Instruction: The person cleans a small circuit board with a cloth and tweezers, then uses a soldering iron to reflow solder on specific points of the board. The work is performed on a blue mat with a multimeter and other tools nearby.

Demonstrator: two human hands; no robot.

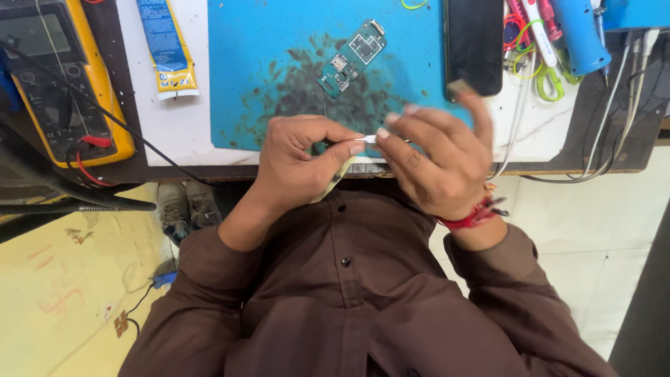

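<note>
Workbench clutter lines the top of the view above a pale tiled floor. At far left a yellow multimeter point(66, 80) lies with its leads trailing, and beside it a blue tube point(166, 49) rests on the white tabletop point(178, 126). A blue mat point(258, 63), stained dark in the middle, carries a green circuit board point(351, 57). At the bench's near edge the left hand point(300, 164) and right hand point(436, 164) meet, thumb and forefinger of each pinched shut on a small white part point(368, 139) held between them over the mat's lower border. Behind the right hand lies a black phone point(474, 42), then tangled cables point(534, 63) and a blue tool point(583, 35).
</note>
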